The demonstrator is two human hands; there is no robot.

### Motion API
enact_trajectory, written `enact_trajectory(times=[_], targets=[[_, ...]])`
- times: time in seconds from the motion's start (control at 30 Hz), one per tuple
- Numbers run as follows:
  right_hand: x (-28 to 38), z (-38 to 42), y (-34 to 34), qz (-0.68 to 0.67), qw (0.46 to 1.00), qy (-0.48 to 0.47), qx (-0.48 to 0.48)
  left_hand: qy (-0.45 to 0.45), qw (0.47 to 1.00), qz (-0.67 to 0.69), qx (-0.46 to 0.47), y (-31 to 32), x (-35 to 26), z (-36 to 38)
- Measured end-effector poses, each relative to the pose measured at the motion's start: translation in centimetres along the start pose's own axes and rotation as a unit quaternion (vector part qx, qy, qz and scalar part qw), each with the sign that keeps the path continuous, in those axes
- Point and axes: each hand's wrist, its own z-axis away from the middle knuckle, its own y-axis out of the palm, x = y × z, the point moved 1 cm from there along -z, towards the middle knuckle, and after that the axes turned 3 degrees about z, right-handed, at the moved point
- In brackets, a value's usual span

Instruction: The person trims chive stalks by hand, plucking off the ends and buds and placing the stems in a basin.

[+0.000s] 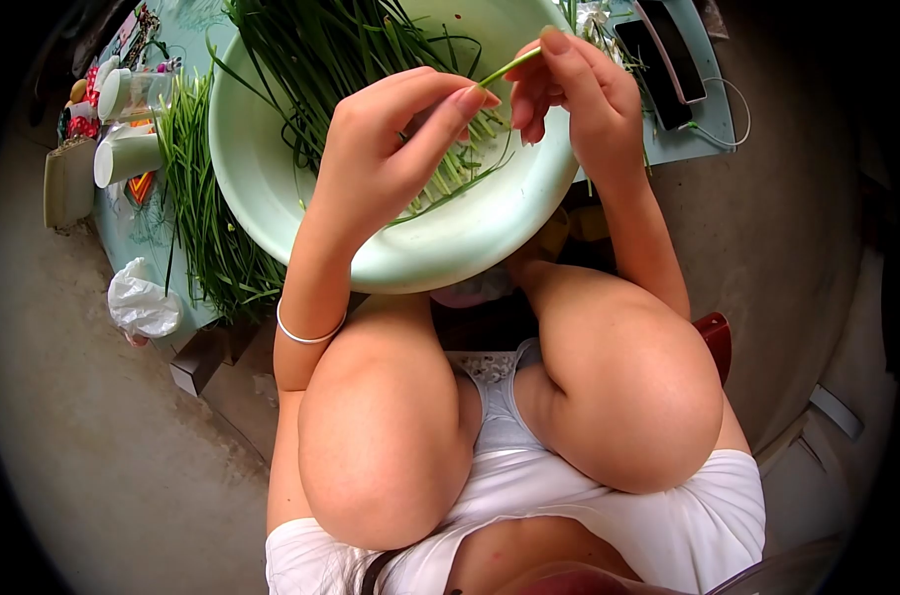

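Note:
Above a pale green basin [234, 129], my left hand [395, 144] pinches one end of a garlic chive stalk [509, 67] between thumb and forefinger. My right hand [591, 99] has the stalk's other end between thumb and fingers, so it spans the short gap between both hands. Long dark green garlic chives [316, 59] lie in the basin under and behind my left hand, their pale ends toward the near side. Another pile of garlic chives [202, 188] rests on the table left of the basin.
The light blue table [187, 35] carries two white cups [128, 159], one above the other, and a crumpled white plastic bag [143, 299] at its left edge. A phone [658, 79] with a white cable lies at the right. My knees are just below the basin.

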Motion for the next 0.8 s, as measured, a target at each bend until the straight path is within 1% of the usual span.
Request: enact_trajectory(times=[0.13,0.2,0.33,0.4,0.43,0.5,0.53,0.57,0.6,0.63,0.67,0.73,0.77,0.8], targets=[[-0.2,-0.1,0.0,-0.018,0.999,-0.03,-0.024,-0.01,1.0,-0.012,0.005,-0.3,0.0,0.1],[0.1,0.0,0.2,0.166,0.986,-0.024,-0.01,0.009,0.999,-0.03,0.032,-0.5,0.5,0.2],[0.0,-0.2,-0.1,0.123,0.992,-0.019,0.012,0.031,0.998,-0.052,0.036,-0.3,0.6,0.0],[0.0,-0.2,-0.3,0.063,0.998,-0.027,-0.001,0.021,0.999,-0.03,-0.005,0.0,0.4,-0.1],[-0.2,-0.3,-0.5,0.063,0.998,-0.028,-0.001,0.02,0.999,-0.031,-0.006,-0.2,0.1,0.0],[-0.5,-0.5,-1.2,-0.003,0.996,-0.058,-0.066,-0.088,0.996,0.015,0.011,-0.5,-0.3,0.2],[-0.5,-0.7,-1.6,-0.003,0.996,-0.059,-0.063,-0.087,0.996,0.015,0.008,-0.6,-0.1,0.1],[-0.2,-1.0,-1.8,0.002,0.995,-0.068,-0.067,-0.067,0.99,0.12,-0.013,-0.9,0.3,0.0],[0.1,-1.1,-1.8,0.006,0.994,-0.077,-0.072,-0.045,0.973,0.224,-0.033,-1.2,0.5,-0.2],[0.4,-0.8,-1.2,0.047,0.994,-0.061,-0.082,-0.045,0.968,0.246,-0.037,-1.6,0.4,-0.4],[0.5,-0.6,-0.7,0.048,0.994,-0.065,-0.079,-0.041,0.965,0.254,-0.052,-2.0,0.0,-0.6],[0.3,-0.4,0.2,0.088,0.994,-0.057,-0.036,-0.025,0.946,0.318,-0.055,-3.4,-0.4,-0.6],[0.8,-0.4,-0.2,0.13,0.991,-0.026,0.012,-0.021,0.946,0.317,-0.059,-4.0,-0.8,-0.6],[0.7,-0.8,0.0,0.133,0.991,-0.029,0.017,-0.009,0.934,0.351,-0.063,-4.5,-1.3,-0.7]])
